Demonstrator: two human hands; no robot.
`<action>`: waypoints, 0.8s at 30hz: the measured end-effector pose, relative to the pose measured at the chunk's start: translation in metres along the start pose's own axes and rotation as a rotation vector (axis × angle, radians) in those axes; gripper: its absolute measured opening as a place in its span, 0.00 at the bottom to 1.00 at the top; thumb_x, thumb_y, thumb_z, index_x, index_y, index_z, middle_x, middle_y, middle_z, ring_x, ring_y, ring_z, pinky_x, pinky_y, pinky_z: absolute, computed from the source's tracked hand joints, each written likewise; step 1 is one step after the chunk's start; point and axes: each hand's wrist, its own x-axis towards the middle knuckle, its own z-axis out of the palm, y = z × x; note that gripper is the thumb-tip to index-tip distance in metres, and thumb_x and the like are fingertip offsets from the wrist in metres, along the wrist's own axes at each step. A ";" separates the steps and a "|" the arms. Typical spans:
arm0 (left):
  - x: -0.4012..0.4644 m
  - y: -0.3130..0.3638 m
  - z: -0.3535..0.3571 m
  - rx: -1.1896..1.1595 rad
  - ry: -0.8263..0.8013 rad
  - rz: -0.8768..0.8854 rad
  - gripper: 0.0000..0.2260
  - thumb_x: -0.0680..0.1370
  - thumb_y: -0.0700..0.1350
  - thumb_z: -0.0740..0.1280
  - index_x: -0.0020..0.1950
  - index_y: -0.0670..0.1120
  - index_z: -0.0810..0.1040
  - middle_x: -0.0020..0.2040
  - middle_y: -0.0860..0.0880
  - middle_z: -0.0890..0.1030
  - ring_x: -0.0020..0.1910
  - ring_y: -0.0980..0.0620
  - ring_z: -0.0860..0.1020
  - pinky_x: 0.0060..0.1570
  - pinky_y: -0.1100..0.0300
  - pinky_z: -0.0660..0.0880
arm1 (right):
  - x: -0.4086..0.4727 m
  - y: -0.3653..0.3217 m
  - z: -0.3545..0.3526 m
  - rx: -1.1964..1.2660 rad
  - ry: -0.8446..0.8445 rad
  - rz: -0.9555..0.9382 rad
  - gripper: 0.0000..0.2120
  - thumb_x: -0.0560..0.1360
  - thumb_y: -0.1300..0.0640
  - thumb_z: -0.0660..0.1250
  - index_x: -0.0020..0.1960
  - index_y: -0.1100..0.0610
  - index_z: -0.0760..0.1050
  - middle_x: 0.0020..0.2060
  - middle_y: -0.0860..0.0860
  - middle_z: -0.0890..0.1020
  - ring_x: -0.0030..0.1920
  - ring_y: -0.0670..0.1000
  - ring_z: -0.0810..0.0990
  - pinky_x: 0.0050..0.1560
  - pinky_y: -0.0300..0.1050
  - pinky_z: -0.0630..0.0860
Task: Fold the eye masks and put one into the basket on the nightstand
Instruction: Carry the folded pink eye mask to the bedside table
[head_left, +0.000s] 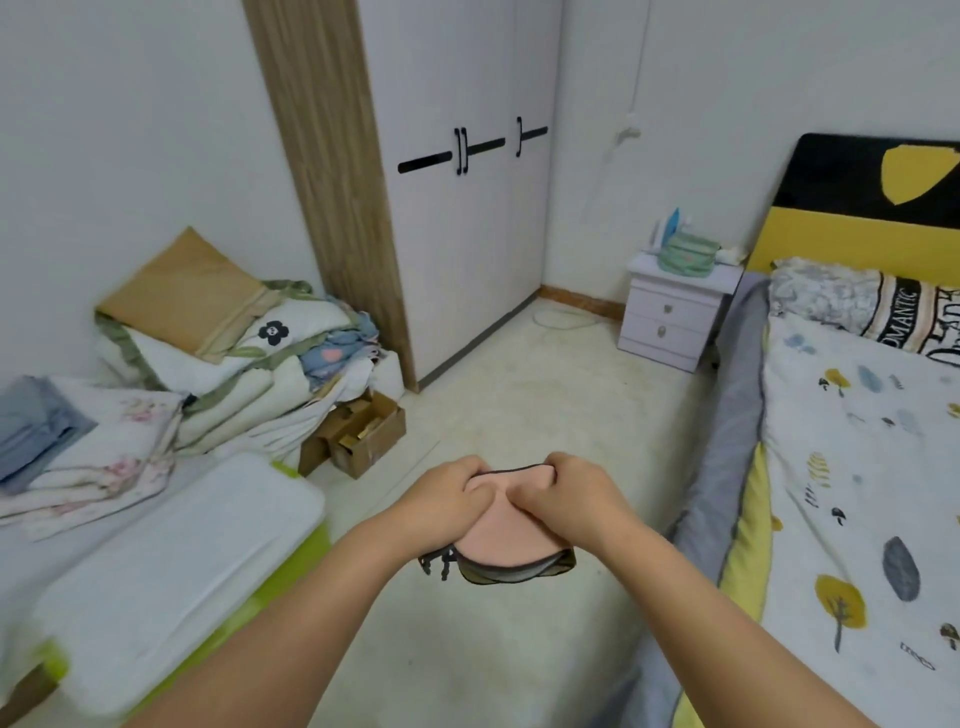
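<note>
A pink eye mask (501, 535) with a dark edge and a black strap dangling at its lower left is held in the air over the floor, in front of me. My left hand (441, 501) grips its left side and my right hand (566, 499) grips its right side, thumbs pressed into the pink face. A darker layer shows under the pink one along the bottom edge. Far off at the right, a green fabric basket (687, 253) sits on the white nightstand (675, 317).
A bed (857, 467) with a leaf-print cover runs along the right. Piled bedding (218, 353) and a white box with a green edge (156, 561) fill the left, with an open cardboard box (363, 436) beside them. A white wardrobe (467, 208) stands ahead. Bare floor lies between.
</note>
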 end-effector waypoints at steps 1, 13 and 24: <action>0.012 -0.005 -0.005 0.004 0.002 -0.004 0.11 0.75 0.46 0.58 0.55 0.49 0.75 0.55 0.45 0.80 0.52 0.48 0.76 0.47 0.56 0.70 | 0.014 -0.005 0.002 -0.002 -0.004 -0.002 0.17 0.69 0.45 0.66 0.51 0.56 0.74 0.52 0.56 0.81 0.54 0.57 0.78 0.44 0.42 0.67; 0.198 -0.007 -0.073 0.076 -0.020 0.055 0.13 0.76 0.45 0.57 0.59 0.47 0.73 0.57 0.44 0.79 0.53 0.48 0.75 0.45 0.59 0.67 | 0.198 -0.043 -0.029 0.036 0.045 0.043 0.17 0.69 0.45 0.66 0.51 0.56 0.73 0.51 0.55 0.81 0.50 0.56 0.77 0.43 0.42 0.67; 0.362 -0.009 -0.118 0.061 -0.109 0.183 0.13 0.75 0.44 0.58 0.57 0.47 0.75 0.57 0.45 0.80 0.56 0.48 0.76 0.51 0.58 0.70 | 0.331 -0.072 -0.060 0.074 0.121 0.161 0.13 0.71 0.47 0.63 0.45 0.56 0.69 0.44 0.52 0.76 0.46 0.55 0.75 0.43 0.44 0.69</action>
